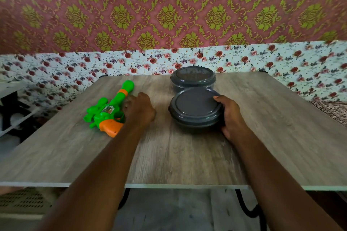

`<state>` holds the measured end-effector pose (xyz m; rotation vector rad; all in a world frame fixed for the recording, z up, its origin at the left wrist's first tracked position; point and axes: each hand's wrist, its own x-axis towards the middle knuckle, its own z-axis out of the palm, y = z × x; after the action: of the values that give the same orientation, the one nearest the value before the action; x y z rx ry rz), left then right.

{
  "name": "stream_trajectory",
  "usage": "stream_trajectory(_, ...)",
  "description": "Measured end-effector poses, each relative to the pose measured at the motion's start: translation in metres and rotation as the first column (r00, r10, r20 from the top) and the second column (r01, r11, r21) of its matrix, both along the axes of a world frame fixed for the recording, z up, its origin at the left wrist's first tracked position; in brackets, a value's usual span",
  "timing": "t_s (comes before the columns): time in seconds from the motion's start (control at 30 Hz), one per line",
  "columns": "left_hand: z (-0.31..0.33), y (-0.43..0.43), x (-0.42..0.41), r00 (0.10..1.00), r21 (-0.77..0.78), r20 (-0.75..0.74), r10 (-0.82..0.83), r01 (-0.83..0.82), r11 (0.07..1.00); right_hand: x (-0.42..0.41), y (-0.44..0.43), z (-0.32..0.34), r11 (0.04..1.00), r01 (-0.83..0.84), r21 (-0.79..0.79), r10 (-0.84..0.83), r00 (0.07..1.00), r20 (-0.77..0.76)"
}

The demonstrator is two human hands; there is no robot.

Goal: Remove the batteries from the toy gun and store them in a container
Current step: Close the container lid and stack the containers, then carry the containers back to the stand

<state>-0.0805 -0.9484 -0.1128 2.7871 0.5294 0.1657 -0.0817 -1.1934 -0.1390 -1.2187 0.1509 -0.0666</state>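
Our right hand (231, 118) is wrapped round the right side of a gray round container (195, 108) with its lid on. It sits on the table (187, 155). A second gray container (193, 77) sits right behind it, past our fingers. The green and orange toy gun (110, 110) lies just left of our left hand (139, 108). That hand's fingers bend down by the barrel. We cannot tell if they hold it.

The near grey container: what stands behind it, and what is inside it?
Behind the near container stands a second grey container, also lidded. The inside is hidden: its opaque lid covers it. The right hand grips its right side.
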Motion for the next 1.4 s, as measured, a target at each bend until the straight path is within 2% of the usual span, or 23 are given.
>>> stream_trajectory(0.07, 0.001, -0.001, 0.002, 0.996, 0.126, -0.088, -0.007, 0.018, 0.992, 0.003, -0.001, -0.002, 1.0, 0.0, 0.01, 0.0, 1.0, 0.0)
stream_trajectory(0.13, 0.0, -0.005, 0.002, 0.996, 0.23, -0.047, -0.073, 0.082, 0.97, 0.005, -0.001, -0.004, 1.0, -0.008, 0.003, 0.008, 1.0, -0.002)
stream_trajectory(0.27, 0.006, -0.023, -0.009, 0.993, 0.213, 0.081, -0.081, 0.062, 0.975, 0.006, 0.0, -0.004, 1.0, 0.002, -0.025, -0.002, 1.0, -0.002)
stream_trajectory(0.37, 0.015, -0.033, -0.014, 0.966, 0.076, 0.25, -0.068, 0.051, 0.996, 0.005, 0.0, -0.004, 0.999, 0.019, -0.031, -0.019, 1.0, 0.013)
stream_trajectory(0.43, 0.016, -0.037, -0.009, 0.933, -0.248, 0.356, -0.042, 0.137, 0.959, 0.001, 0.001, -0.002, 0.999, 0.034, -0.02, -0.034, 0.999, 0.028)
stream_trajectory(0.47, 0.016, -0.039, -0.006, 0.931, -0.466, 0.364, 0.003, 0.18, 0.866, 0.0, 0.002, -0.001, 0.999, 0.04, -0.005, -0.04, 0.999, 0.034)
stream_trajectory(0.5, 0.017, -0.042, -0.006, 0.943, -0.667, 0.33, 0.035, 0.206, 0.716, -0.002, 0.002, 0.0, 0.998, 0.058, 0.013, -0.058, 0.998, 0.034)
stream_trajectory(0.53, 0.017, -0.044, -0.01, 0.965, -0.814, 0.262, 0.029, 0.205, 0.544, -0.005, 0.003, 0.001, 0.997, 0.073, 0.033, -0.074, 0.997, 0.03)
stream_trajectory(0.57, 0.018, -0.046, -0.014, 0.98, -0.896, 0.197, -0.015, 0.186, 0.403, -0.008, 0.003, 0.003, 0.996, 0.079, 0.051, -0.081, 0.996, 0.034)
stream_trajectory(0.6, 0.015, -0.047, -0.016, 0.985, -0.931, 0.164, -0.061, 0.175, 0.32, -0.011, 0.004, 0.005, 0.995, 0.074, 0.066, -0.077, 0.996, 0.041)
stream_trajectory(0.7, 0.008, -0.046, -0.021, 0.983, -0.96, 0.154, -0.102, 0.173, 0.222, -0.018, 0.01, 0.007, 0.992, 0.055, 0.113, -0.062, 0.996, 0.061)
stream_trajectory(0.9, 0.012, -0.028, -0.015, 0.981, -0.968, 0.189, -0.052, 0.195, 0.16, -0.006, 0.011, 0.018, 0.999, 0.016, 0.045, -0.018, 0.999, 0.048)
stream_trajectory(1.03, 0.028, -0.003, 0.011, 0.971, -0.964, 0.237, -0.007, 0.236, 0.121, 0.045, -0.005, 0.019, 0.952, 0.138, -0.273, -0.144, 0.99, -0.001)
stream_trajectory(1.1, 0.039, 0.008, 0.034, 0.956, -0.955, 0.29, 0.047, 0.286, 0.08, 0.08, -0.011, 0.013, 0.911, 0.176, -0.372, -0.198, 0.98, -0.021)
stream_trajectory(1.3, 0.055, 0.028, 0.105, 0.947, -0.953, 0.297, 0.121, 0.286, 0.103, 0.145, 0.003, 0.023, 0.864, 0.235, -0.446, -0.336, 0.928, -0.16)
stream_trajectory(1.37, 0.06, 0.032, 0.117, 0.956, -0.961, 0.272, 0.11, 0.264, 0.081, 0.154, 0.01, 0.026, 0.844, 0.217, -0.49, -0.352, 0.914, -0.201)
stream_trajectory(1.4, 0.064, 0.032, 0.121, 0.963, -0.967, 0.25, 0.1, 0.244, 0.068, 0.157, 0.012, 0.028, 0.862, 0.202, -0.465, -0.342, 0.908, -0.241)
